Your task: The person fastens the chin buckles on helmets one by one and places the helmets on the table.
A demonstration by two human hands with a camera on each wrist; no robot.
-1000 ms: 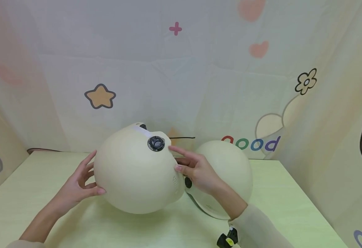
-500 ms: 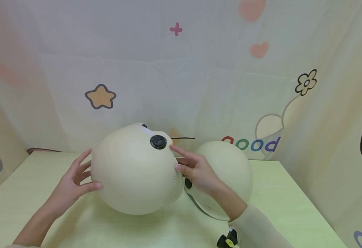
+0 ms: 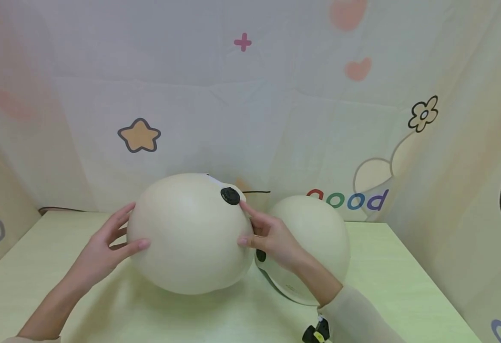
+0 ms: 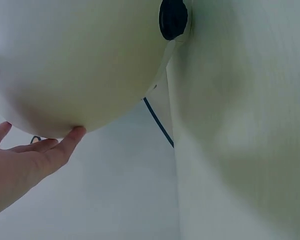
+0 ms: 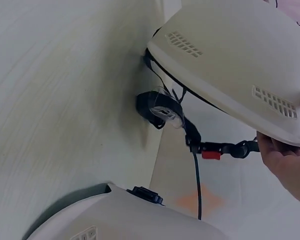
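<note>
A cream helmet (image 3: 186,233) is held tilted above the table between both hands. My left hand (image 3: 102,250) touches its left side, fingers fairly straight, the thumb on the near face. In the left wrist view the fingertips (image 4: 79,131) press the smooth shell. My right hand (image 3: 278,238) grips the rim at the right, with the index finger near a black round fitting (image 3: 230,196). From beneath, the right wrist view shows vent slots (image 5: 275,101), a dangling black strap (image 5: 217,146) and a red buckle piece (image 5: 211,155). The helmet's inside is mostly hidden.
A second cream helmet (image 3: 319,228) stands on the pale table (image 3: 387,276), just right of the held one and partly behind the right forearm. A dark cord (image 3: 256,192) runs at the back. A printed curtain (image 3: 250,119) hangs behind the table.
The held helmet has turned: its black fitting shifted right and the side vents left the head view. My left fingers eased away from the shell, then touched it again with the thumb higher.
</note>
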